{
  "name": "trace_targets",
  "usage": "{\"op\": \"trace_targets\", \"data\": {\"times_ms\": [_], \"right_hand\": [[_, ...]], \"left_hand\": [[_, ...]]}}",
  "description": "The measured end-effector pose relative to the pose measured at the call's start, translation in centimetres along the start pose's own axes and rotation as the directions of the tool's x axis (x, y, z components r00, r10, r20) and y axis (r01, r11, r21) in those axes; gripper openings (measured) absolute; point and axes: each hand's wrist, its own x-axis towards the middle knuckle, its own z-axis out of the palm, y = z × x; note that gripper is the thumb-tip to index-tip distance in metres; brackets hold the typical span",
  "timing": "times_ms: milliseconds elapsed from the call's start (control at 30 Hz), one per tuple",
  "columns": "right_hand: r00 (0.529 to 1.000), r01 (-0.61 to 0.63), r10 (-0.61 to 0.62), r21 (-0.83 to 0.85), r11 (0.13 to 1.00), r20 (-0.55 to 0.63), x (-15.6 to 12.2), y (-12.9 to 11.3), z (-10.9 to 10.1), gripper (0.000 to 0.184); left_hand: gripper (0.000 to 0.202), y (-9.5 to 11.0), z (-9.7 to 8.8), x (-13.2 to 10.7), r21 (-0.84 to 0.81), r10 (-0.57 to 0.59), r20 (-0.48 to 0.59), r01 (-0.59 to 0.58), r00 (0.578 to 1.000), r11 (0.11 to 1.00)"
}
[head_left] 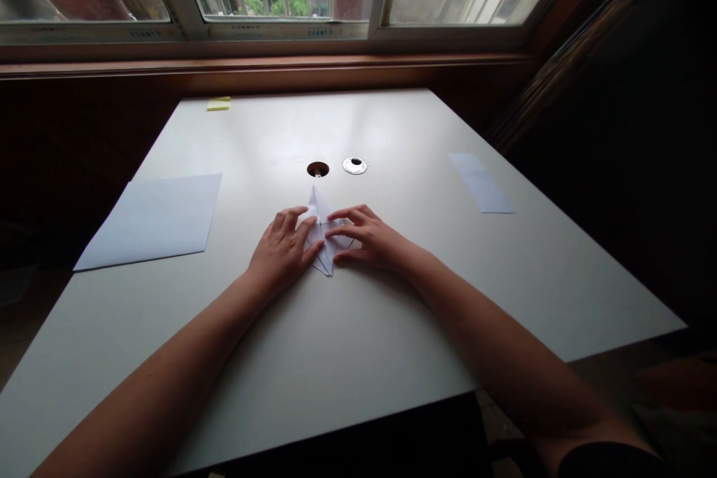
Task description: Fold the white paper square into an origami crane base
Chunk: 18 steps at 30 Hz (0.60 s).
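A piece of folded white paper [328, 257] lies near the middle of the white table, with one sharp point facing the window and a narrower end facing me. My left hand [287, 245] rests on its left side, fingers curved, thumb lying across the paper. From the right, my right hand [367, 237] holds it with fingertips on the upper layers and the thumb by the lower right edge. The fingers cover part of both sides, so some folds are hidden. A crease runs down the middle between the hands.
The white table [314, 381] carries larger white sheets [157, 220] on the left and a paper strip [482, 183] on the right. Beyond my hands are a round cable hole [318, 169] and its loose cover [355, 165]. Yellow sticky notes [218, 103] lie at the far left, below the window [280, 31].
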Motion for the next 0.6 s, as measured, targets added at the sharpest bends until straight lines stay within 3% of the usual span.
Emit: {"op": "trace_targets", "data": {"times_ms": [167, 333, 600], "right_hand": [[0.996, -0.032, 0.037, -0.068, 0.997, 0.081, -0.16, 0.3, 0.36, 0.058], [0.995, 0.01, 0.001, -0.114, 0.993, 0.097, -0.17, 0.17, 0.35, 0.063], [0.998, -0.02, 0.027, -0.123, 0.992, 0.061, -0.14, -0.53, -0.07, 0.061]], "left_hand": [[0.057, -0.54, 0.7, 0.21, -0.034, 0.113, 0.11, -0.11, 0.987, 0.993], [0.062, -0.68, 0.86, 0.21, -0.031, 0.126, 0.197, -0.122, 0.972, 0.992], [0.063, -0.57, 0.7, 0.32, -0.042, 0.119, 0.191, -0.113, 0.974, 0.993]]}}
